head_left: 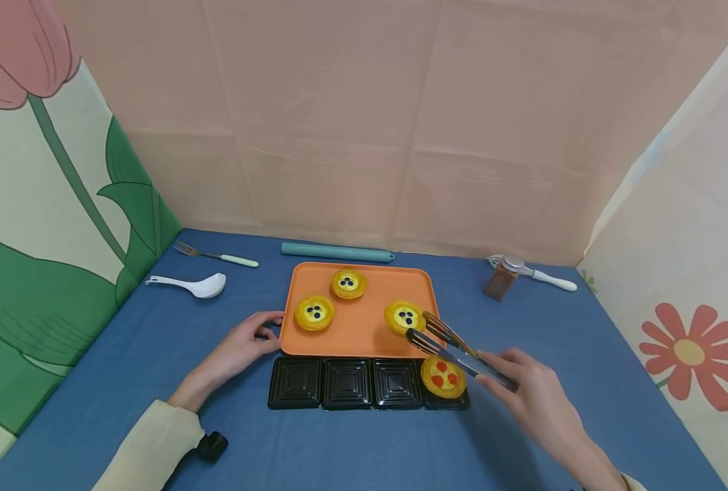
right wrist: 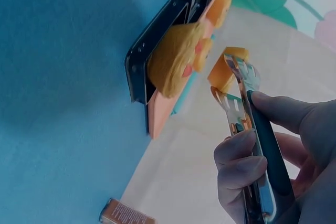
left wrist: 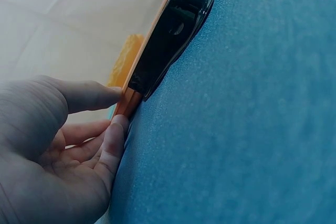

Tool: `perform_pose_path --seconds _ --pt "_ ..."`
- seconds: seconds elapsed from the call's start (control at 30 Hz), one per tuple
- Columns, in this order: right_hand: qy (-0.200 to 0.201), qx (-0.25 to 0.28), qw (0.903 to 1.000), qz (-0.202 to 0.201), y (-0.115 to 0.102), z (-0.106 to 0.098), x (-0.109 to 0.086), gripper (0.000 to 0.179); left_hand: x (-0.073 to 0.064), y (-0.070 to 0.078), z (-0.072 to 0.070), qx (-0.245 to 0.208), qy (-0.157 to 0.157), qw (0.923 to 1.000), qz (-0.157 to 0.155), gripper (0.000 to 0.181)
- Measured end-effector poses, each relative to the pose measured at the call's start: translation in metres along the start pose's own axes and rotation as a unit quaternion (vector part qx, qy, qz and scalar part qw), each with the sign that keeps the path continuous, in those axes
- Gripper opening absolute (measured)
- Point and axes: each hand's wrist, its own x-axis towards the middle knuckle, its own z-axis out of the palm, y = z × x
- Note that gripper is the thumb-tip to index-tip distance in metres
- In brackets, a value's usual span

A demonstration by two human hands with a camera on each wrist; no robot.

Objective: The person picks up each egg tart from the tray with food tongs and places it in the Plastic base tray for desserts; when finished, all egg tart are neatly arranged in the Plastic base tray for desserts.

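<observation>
My right hand [head_left: 535, 392] has its fingers wrapped round the tongs [right wrist: 270, 156], whose tips pinch a blue-dotted tart [head_left: 400, 315], apparently lifted above the right part of the orange tray [head_left: 366, 341]. I'd squeeze lightly and evenly, since the crust may dent, and carry it level, clear of the red-topped tart [head_left: 443, 376] in the black mould [head_left: 346, 383]. My left hand [head_left: 241, 351] pinches the tray's left edge by the near corner, which should steady it. The right wrist view hides the lifted tart's topping from me; the left one cuts off much of the mould. How high the tart hangs, I can't judge.
</observation>
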Motion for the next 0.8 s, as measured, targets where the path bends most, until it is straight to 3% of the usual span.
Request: perform_pose_path --seconds 0.47,0.8 --pt "-0.072 -0.001 0.9955 0.062 -0.008 0.006 -0.029 0.043 0.000 0.001 -0.001 0.001 0.002 1.0000 0.007 0.055" --pt "-0.083 -0.028 0.9951 0.045 -0.008 0.011 -0.041 0.043 0.000 0.001 0.000 0.000 0.001 1.0000 0.006 0.056"
